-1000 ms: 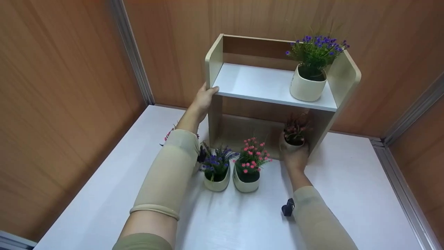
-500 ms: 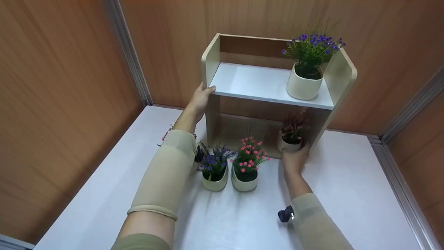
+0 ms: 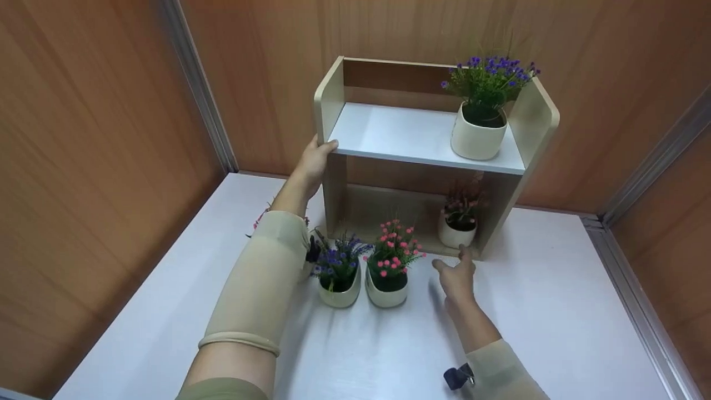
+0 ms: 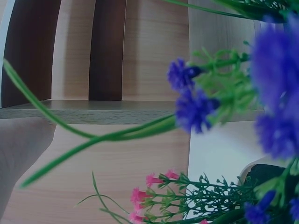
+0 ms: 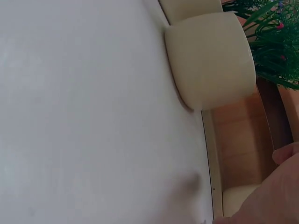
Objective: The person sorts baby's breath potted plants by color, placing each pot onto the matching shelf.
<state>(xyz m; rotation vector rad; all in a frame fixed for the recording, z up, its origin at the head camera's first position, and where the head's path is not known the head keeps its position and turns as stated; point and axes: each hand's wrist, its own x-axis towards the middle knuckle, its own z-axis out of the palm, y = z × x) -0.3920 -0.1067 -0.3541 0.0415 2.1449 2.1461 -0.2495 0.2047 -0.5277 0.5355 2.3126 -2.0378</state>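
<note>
A white table (image 3: 566, 311) bears a two-tier shelf (image 3: 389, 128); a purple-flowered plant (image 3: 479, 133) stands on its upper right, a smaller pink-flowered plant (image 3: 458, 232) on its lower right; the left hand (image 3: 313, 161) grips the shelf's left side, the right hand (image 3: 458, 278), released, is just before the smaller plant

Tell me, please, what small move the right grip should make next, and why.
Probably shift the right grip leftward to the nearest pot on the table: that grip holds nothing, the pink-flowered pot stands close by in front of the shelf, and the lower board shows room left of the pot standing there.
</note>
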